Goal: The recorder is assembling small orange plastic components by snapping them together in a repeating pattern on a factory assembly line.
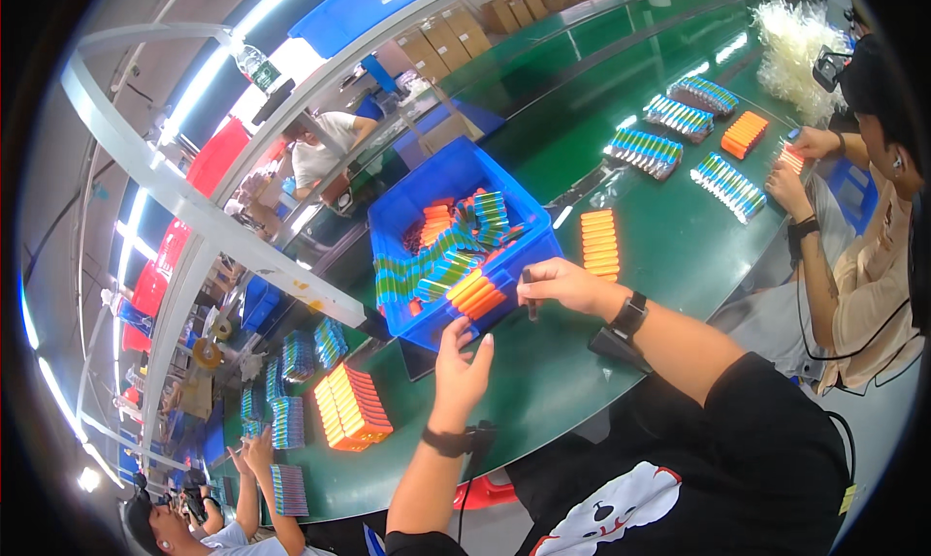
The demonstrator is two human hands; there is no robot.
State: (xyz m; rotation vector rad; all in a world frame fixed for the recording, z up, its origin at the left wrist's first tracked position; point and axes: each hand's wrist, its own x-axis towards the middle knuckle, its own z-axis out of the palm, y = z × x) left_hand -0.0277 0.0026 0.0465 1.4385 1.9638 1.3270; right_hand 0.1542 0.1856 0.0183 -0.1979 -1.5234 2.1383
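Observation:
My left hand (461, 370) is raised below the front wall of a blue bin (405, 325), with thumb and fingers apart and nothing held. Its fingertips come close to a short row of slim orange sticks (475, 292) at the bin's front; whether they touch cannot be made out. To the right of that row, my right hand (564, 285) pinches a small, dark, narrow piece (530, 294) upright between thumb and fingers. Inside the bin lie green-and-blue wrapped strips (422, 265) and loose orange sticks, jumbled together.
An orange row (599, 246) lies right of the bin on the green table (524, 391). An orange stack (351, 409) stands left. Wrapped bundles (644, 153) lie far right, near a co-worker's hands (800, 173). A white metal post (252, 265) slants beside the bin.

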